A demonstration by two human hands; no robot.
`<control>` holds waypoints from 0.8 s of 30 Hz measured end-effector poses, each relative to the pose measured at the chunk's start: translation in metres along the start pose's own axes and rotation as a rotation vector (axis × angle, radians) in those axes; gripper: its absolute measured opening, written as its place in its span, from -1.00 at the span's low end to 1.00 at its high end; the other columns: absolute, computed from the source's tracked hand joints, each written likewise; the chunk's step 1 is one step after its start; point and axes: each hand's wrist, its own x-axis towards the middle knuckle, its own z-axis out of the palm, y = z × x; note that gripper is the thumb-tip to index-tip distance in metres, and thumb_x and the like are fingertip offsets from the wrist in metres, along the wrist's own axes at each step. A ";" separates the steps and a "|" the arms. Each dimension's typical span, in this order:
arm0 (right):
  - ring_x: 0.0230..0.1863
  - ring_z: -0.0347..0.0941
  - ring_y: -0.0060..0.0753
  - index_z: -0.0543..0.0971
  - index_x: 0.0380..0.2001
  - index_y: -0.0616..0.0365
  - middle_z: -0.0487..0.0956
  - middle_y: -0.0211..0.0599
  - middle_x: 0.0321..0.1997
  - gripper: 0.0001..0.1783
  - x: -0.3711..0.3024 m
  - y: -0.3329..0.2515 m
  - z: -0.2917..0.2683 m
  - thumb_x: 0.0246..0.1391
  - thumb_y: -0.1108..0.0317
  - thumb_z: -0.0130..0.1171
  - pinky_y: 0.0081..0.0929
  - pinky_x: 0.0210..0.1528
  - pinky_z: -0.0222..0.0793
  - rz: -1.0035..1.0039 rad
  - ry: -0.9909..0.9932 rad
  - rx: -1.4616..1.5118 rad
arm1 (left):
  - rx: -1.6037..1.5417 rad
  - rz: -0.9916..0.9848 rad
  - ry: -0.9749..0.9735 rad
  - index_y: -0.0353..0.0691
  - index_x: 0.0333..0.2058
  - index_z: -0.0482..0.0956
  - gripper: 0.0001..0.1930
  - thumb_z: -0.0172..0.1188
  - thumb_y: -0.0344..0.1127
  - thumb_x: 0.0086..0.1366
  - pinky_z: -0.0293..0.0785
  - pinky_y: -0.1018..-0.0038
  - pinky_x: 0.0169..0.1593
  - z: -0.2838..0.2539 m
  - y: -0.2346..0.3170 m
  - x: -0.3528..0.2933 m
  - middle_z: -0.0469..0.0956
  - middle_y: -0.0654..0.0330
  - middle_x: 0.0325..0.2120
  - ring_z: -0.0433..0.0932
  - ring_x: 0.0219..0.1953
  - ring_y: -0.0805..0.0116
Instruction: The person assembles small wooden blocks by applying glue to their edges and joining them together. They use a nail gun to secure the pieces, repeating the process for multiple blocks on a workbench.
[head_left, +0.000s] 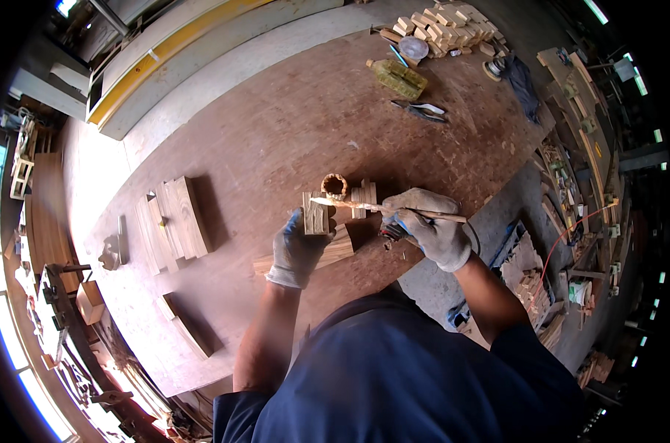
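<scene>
Grasping coarse-grained wooden block (316, 215) in left fingers (294, 221), slim stick (361, 206) in right fingers (407, 219)

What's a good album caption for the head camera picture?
Left gloved hand holds a wooden block while the right gloved hand holds a pale-coated stick across it, above a brown worktable.

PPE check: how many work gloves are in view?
2: one on the left hand, which holds a wooden block; one on the right hand, which holds a thin stick. Any others may be hidden.
</scene>
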 end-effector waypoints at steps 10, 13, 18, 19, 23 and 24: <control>-0.21 0.71 -0.42 0.72 -0.14 0.34 0.75 -0.16 -0.26 -0.84 -0.008 0.002 -0.006 0.38 0.50 0.20 -0.42 -0.15 0.64 0.178 -0.142 0.152 | -0.055 0.032 0.044 -0.36 0.27 0.50 -0.53 0.03 -0.09 0.65 0.63 0.14 0.10 0.005 0.001 -0.005 0.65 -0.07 0.14 0.65 0.06 0.12; -0.22 0.72 -0.39 0.73 -0.16 0.35 0.76 -0.16 -0.26 -0.85 -0.006 0.003 -0.005 0.35 0.51 0.21 -0.39 -0.15 0.64 0.073 -0.012 0.108 | -0.065 -0.058 0.024 -0.37 0.28 0.50 -0.52 0.03 -0.09 0.65 0.62 0.12 0.17 0.004 0.012 -0.004 0.65 -0.09 0.15 0.65 0.07 0.09; -0.25 0.72 -0.35 0.70 -0.21 0.36 0.74 -0.14 -0.29 -0.85 -0.002 -0.002 -0.005 0.27 0.52 0.19 -0.35 -0.16 0.66 -0.123 -0.154 -0.158 | -0.046 -0.077 0.054 -0.37 0.29 0.49 -0.49 0.04 -0.04 0.64 0.61 0.13 0.15 0.003 0.010 -0.004 0.65 -0.11 0.11 0.65 0.04 0.05; -0.26 0.72 -0.35 0.70 -0.21 0.36 0.75 -0.13 -0.29 -0.85 -0.005 -0.003 -0.006 0.26 0.51 0.20 -0.35 -0.16 0.66 -0.110 -0.194 -0.127 | -0.111 -0.061 0.072 -0.37 0.29 0.49 -0.48 0.05 -0.03 0.64 0.61 0.14 0.11 0.006 0.006 -0.004 0.65 -0.11 0.10 0.64 0.03 0.05; -0.29 0.71 -0.36 0.70 -0.17 0.35 0.75 -0.15 -0.31 -0.80 -0.003 0.000 -0.009 0.35 0.44 0.16 -0.39 -0.20 0.67 -0.025 -0.157 0.007 | -0.233 -0.051 0.093 -0.36 0.31 0.48 -0.47 0.04 -0.02 0.63 0.60 0.16 0.04 0.007 -0.005 -0.002 0.65 -0.11 0.08 0.64 0.00 0.06; -0.30 0.72 -0.37 0.70 -0.15 0.34 0.76 -0.15 -0.31 -0.78 -0.006 0.003 -0.007 0.37 0.41 0.16 -0.40 -0.21 0.67 0.088 -0.062 0.114 | -0.211 -0.049 0.089 -0.37 0.31 0.47 -0.47 0.04 -0.02 0.63 0.60 0.16 0.03 0.007 -0.004 -0.002 0.65 -0.11 0.08 0.64 0.00 0.06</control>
